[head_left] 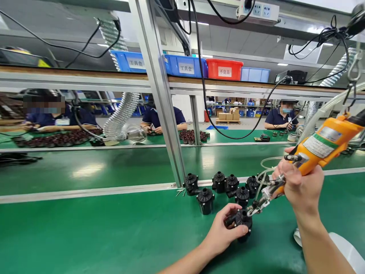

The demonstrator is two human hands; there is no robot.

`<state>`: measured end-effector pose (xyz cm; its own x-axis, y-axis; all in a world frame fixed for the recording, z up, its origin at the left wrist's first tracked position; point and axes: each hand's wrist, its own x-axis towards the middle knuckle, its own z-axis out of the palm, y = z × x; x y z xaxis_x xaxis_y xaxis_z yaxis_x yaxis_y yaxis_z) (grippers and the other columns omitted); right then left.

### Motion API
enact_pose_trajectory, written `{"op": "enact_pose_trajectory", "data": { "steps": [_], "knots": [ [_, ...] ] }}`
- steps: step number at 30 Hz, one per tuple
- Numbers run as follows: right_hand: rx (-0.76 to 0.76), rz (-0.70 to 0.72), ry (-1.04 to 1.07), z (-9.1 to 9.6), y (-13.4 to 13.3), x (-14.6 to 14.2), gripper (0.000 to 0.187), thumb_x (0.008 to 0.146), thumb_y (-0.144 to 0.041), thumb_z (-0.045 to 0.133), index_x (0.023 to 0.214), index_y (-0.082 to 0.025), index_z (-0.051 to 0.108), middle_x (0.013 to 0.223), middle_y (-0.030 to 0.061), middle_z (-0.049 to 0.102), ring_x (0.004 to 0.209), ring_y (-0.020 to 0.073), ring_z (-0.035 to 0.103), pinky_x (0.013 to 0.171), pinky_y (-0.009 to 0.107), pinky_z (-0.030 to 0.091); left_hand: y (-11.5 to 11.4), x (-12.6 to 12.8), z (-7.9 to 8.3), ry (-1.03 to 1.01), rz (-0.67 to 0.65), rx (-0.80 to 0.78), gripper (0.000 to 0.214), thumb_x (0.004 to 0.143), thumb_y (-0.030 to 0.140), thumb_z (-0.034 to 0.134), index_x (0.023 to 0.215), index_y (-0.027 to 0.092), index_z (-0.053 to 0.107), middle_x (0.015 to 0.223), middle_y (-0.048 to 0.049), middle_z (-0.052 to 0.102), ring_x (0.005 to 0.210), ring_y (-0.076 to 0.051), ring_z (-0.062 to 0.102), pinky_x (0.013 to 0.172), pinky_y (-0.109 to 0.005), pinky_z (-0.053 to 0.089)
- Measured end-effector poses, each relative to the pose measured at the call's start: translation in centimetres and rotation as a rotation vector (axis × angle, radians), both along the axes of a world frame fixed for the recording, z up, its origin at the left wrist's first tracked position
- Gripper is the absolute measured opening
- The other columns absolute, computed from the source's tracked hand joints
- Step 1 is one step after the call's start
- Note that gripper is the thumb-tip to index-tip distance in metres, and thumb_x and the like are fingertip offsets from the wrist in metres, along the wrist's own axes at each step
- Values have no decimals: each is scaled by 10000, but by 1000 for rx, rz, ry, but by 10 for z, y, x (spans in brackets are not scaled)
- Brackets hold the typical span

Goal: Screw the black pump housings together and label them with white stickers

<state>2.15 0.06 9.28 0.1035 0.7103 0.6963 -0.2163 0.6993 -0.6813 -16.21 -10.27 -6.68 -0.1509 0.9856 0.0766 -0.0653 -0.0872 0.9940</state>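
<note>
My left hand (221,230) is closed around a black pump housing (243,222) standing on the green work surface, thumb in front and fingers behind. In my right hand (303,186) is an orange electric screwdriver (327,142), tilted down to the left. Its metal tip meets the top of the held housing near the rim; the screw there is too small to make out. Just behind stand several like black housings, among them one at the front left (205,200) and one close behind the held piece (242,196).
An aluminium post (159,91) rises behind the housings, with small screws (180,192) at its foot. The screwdriver hangs from a hook (352,76). Blue and red bins (224,69) line the shelf above. Across the bench sit several co-workers (282,116). A white curved object (342,247) lies right.
</note>
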Motion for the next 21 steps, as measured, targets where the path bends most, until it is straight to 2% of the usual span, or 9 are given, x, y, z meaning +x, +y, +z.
{"op": "enact_pose_trajectory", "data": {
  "steps": [4,9,14,18,21],
  "knots": [
    [-78,96,28,3,-6,-11,516,732,-440,864,1106,-190,613,699,-36,552,528,121,523,508,272,504,0,0,0,7,-19,-2,580,659,404,932,1102,174,635,948,-17,669,858,-173,590,781,-270,438],
    [-121,129,37,4,-13,-13,550,674,-392,903,1098,-190,617,716,-26,581,530,129,548,490,271,507,0,0,5,2,-25,-12,556,658,391,933,1061,174,617,913,-2,664,824,-158,571,771,-268,418],
    [-97,149,-8,5,-15,-28,433,680,-374,868,967,-198,596,673,-31,575,528,120,538,490,250,496,2,0,6,-16,-48,-42,541,636,368,947,1020,178,616,908,-9,690,843,-174,599,778,-275,430],
    [-115,174,-105,4,-10,-42,371,693,-374,845,845,-198,555,618,-51,519,513,95,466,484,234,454,5,-2,2,-18,-36,-39,526,619,335,958,983,178,614,923,-16,703,872,-182,608,804,-282,441],
    [-181,193,-146,2,-10,-46,397,700,-395,838,848,-203,523,568,-80,459,484,87,413,461,234,426,6,-2,-1,5,-22,-43,509,624,328,956,976,178,620,921,-18,708,874,-183,608,792,-276,441]
  ]
}}
